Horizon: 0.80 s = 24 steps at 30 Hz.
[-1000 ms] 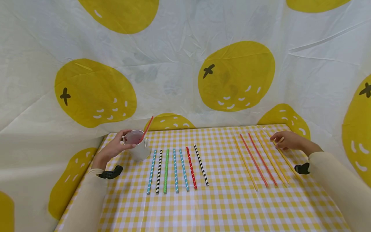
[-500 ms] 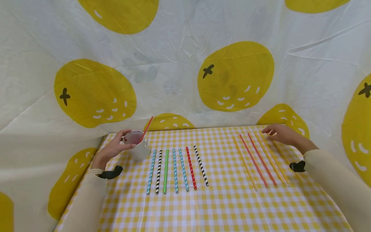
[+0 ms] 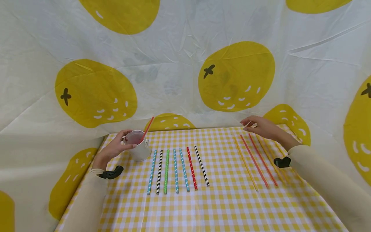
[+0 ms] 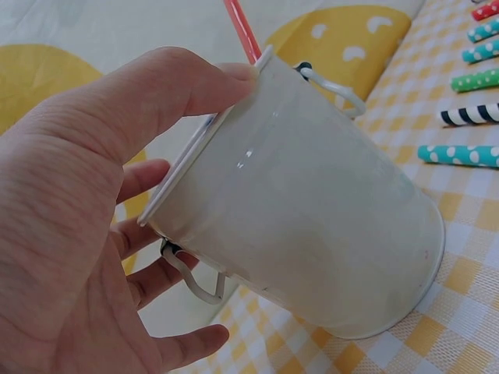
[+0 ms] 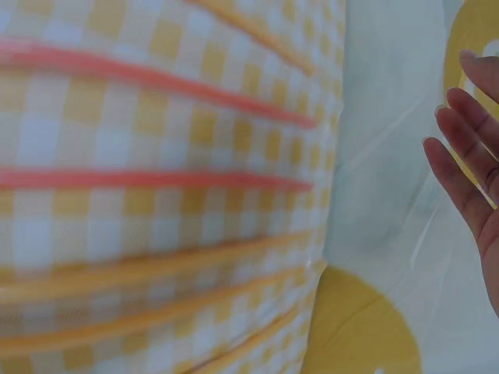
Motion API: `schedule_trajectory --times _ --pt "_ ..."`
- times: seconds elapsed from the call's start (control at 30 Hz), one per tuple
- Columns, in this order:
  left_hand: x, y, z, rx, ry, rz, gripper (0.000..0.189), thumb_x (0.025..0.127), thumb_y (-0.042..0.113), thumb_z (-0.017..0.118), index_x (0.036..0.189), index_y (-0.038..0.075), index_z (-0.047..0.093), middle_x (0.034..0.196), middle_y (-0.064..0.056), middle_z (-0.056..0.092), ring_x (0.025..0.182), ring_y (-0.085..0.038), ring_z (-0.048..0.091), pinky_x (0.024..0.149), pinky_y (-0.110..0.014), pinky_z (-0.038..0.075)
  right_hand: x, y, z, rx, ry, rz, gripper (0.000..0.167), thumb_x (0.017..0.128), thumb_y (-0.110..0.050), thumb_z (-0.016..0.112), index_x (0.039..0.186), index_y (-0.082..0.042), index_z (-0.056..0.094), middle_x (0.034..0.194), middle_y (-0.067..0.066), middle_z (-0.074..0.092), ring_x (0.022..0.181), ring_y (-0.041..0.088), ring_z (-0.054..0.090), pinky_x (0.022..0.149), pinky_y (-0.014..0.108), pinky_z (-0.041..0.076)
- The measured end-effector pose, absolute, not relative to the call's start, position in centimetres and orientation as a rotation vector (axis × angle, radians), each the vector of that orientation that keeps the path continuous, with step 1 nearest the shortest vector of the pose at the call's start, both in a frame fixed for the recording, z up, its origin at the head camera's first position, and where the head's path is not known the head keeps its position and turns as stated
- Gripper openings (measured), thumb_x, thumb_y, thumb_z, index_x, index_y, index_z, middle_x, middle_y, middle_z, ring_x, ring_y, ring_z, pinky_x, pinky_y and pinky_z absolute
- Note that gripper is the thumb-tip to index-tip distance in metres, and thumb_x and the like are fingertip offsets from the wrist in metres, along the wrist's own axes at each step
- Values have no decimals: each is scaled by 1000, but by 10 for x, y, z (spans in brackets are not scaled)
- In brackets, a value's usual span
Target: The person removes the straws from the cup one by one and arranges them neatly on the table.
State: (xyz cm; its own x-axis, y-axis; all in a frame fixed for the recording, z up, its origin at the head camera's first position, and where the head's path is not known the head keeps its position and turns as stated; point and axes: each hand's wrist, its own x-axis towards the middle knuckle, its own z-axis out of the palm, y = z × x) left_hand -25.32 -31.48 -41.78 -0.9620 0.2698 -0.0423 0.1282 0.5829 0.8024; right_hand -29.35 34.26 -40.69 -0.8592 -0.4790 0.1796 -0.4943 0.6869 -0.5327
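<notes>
At the table's back left, my left hand (image 3: 114, 148) holds a small white metal bucket (image 4: 304, 202) by its rim, thumb on the near side and fingers around the far side. The bucket stands upright on the cloth with a red straw (image 3: 149, 127) leaning out of it. My right hand (image 3: 263, 128) hovers near the back edge at the right, fingers loosely extended and holding nothing. Below it lie two plain red straws (image 3: 255, 161) and several yellow straws (image 3: 246, 165); the forearm and hand overlap the rightmost ones in the head view.
Between the hands lies a row of patterned paper straws: blue dotted (image 3: 152, 172), black-and-white striped (image 3: 202, 166), green dotted (image 3: 166, 172) and red dotted (image 3: 192, 169). A yellow checked tablecloth (image 3: 220, 209) covers the table. A white fruit-print curtain (image 3: 171, 80) hangs behind its back edge.
My right hand has moved left and a little up, from above the rightmost yellow straws to beyond the far ends of the red ones. My left hand and the bucket have not moved.
</notes>
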Motion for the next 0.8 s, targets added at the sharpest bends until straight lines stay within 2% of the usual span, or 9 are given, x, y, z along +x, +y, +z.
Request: schedule_trajectory --times 0.33,0.57,0.8 --pt "-254 -314 -419 339 2664 1309 86 96 37 72 161 14 20 160 -18 22 142 -44 27 102 -58 37 -300 277 -382 1054 -2778 1007 33 99 -14 67 132 -10 64 125 9 66 108 27 64 91 49 54" --pt "-255 -314 -420 353 2664 1313 86 96 36 71 161 12 20 160 -18 21 141 -45 27 101 -58 38 -310 240 -378 1173 -2754 1002 35 99 -22 69 132 -14 64 123 5 66 108 21 65 92 47 55" --pt "-255 -313 -420 344 2664 1318 85 96 36 72 160 12 21 159 -18 22 140 -44 28 101 -56 38 -314 203 -372 1255 -2730 1096 36 100 -23 68 134 -14 63 126 6 64 111 23 64 96 49 52"
